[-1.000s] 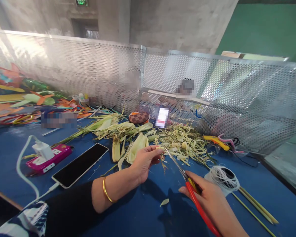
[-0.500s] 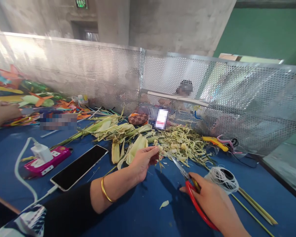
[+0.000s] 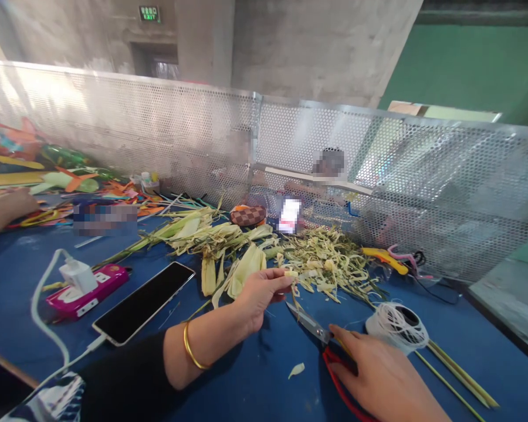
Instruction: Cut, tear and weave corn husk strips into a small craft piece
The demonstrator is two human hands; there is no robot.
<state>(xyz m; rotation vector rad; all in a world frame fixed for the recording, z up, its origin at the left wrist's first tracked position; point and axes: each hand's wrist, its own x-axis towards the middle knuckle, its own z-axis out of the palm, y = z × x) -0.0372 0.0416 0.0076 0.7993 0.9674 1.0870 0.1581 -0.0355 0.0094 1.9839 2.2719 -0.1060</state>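
Observation:
My left hand [image 3: 259,291] pinches a small pale leaf piece [image 3: 291,275] between thumb and fingers, just in front of a heap of shredded yellow-green leaf strips [image 3: 330,261]. My right hand [image 3: 381,378] lies over the red handles of a pair of scissors [image 3: 319,335] resting low on the blue table [image 3: 255,387]. The metal blades point toward the left hand and look closed. A gold bangle sits on my left wrist.
A black phone [image 3: 143,302] and a pink power strip [image 3: 88,285] with a white charger lie at the left. Whole leaves [image 3: 211,234] spread behind them. A white thread spool [image 3: 398,326], thin sticks [image 3: 460,372], and yellow-handled cutters [image 3: 385,258] are at the right. Another person's hand [image 3: 6,206] rests far left. A perforated metal fence [image 3: 290,158] backs the table.
My right hand has lowered the scissors from the leaf piece down to the table, blades closing. The left hand stays in place, still pinching. The other person's hand appeared at the far left.

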